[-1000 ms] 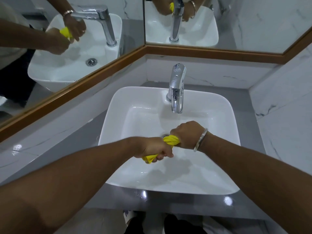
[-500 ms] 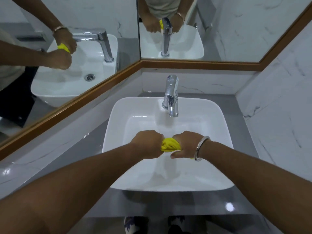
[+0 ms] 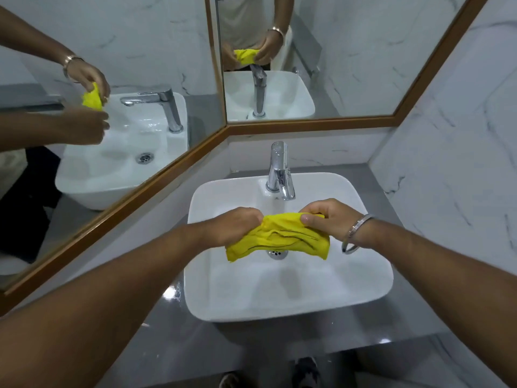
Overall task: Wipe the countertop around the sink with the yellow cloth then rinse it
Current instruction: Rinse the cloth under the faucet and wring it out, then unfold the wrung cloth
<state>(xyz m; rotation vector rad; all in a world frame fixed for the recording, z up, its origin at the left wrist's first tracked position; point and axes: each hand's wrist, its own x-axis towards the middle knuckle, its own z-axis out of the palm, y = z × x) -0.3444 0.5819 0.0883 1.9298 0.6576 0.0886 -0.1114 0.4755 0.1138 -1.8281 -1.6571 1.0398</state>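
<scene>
The yellow cloth [image 3: 279,239] hangs crumpled but partly spread out over the white sink basin [image 3: 288,298], above the drain [image 3: 277,253]. My left hand [image 3: 237,224] grips its left end. My right hand [image 3: 327,219], with a metal bangle on the wrist, pinches its right end. The chrome faucet [image 3: 280,172] stands just behind the cloth; no water runs from it. The grey countertop [image 3: 173,331] surrounds the basin and looks glossy.
Wood-framed mirrors [image 3: 117,130] fill the back and left walls and reflect my hands, the cloth and the sink. A white marble wall [image 3: 453,191] closes the right side. My shoes [image 3: 305,371] show below the counter edge.
The cloth was twisted tight between my fists; my hands have moved apart and it now hangs loosened and spread. The view has pulled back and the hands have risen over the basin.
</scene>
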